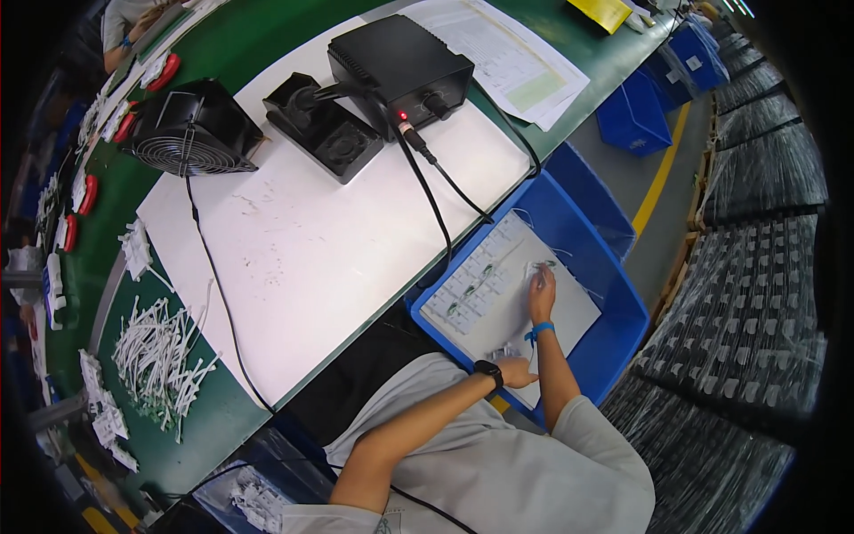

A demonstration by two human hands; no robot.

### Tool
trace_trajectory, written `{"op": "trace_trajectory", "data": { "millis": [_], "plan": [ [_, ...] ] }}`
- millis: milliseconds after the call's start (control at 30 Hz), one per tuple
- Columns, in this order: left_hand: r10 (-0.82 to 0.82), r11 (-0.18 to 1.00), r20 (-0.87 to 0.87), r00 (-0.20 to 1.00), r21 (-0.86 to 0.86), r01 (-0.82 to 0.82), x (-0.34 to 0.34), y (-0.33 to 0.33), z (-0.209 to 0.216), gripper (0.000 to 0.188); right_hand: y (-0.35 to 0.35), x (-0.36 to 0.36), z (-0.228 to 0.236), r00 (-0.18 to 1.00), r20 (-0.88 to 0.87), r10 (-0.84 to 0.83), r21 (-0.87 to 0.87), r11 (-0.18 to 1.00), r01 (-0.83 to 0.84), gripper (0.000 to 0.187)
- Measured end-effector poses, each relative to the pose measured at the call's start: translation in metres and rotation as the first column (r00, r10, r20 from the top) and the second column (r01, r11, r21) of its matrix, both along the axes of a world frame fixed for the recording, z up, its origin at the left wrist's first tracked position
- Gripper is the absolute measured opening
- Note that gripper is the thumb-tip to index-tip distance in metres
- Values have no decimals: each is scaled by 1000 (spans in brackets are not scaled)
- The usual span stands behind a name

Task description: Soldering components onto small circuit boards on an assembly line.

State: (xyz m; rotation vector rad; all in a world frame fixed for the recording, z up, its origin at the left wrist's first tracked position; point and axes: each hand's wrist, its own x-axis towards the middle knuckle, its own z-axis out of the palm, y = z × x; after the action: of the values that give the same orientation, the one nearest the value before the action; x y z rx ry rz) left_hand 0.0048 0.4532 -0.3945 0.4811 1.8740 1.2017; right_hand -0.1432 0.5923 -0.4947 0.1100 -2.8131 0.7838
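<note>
Inside the blue bin (pixel 623 307) beside the green bench (pixel 258 44), a white board (pixel 569 303) carries a row of slender green-and-white parts (pixel 486 271). The right hand (pixel 541 295) has its fingertips drawn together on a small green-and-white piece (pixel 539 265) above the board; the left hand (pixel 518 372) is at the board's near side, its grip not determinable from this view.
</note>
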Motion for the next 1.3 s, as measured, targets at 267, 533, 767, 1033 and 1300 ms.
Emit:
{"op": "trace_trajectory", "data": {
  "millis": [267,533,767,1033,1300],
  "plan": [
    [-19,997,94,995,-76,26,0,-22,8,61,-42,6,-20,983,-118,-139,-76,989,131,58],
    [-22,978,62,998,-207,34,-1,-26,2,54,-38,-24,-28,999,-15,-40,217,975,42,16],
    [-7,980,87,996,-195,24,-1,-28,-2,54,-33,-23,-20,966,70,247,260,931,-257,17],
    [29,985,101,994,-172,-11,-3,-28,-4,57,-41,-14,-13,987,61,150,166,973,-158,20],
    [82,984,64,995,-162,-71,-3,-31,-4,57,-23,-21,-10,980,122,-158,331,937,110,30]
  ]
}}
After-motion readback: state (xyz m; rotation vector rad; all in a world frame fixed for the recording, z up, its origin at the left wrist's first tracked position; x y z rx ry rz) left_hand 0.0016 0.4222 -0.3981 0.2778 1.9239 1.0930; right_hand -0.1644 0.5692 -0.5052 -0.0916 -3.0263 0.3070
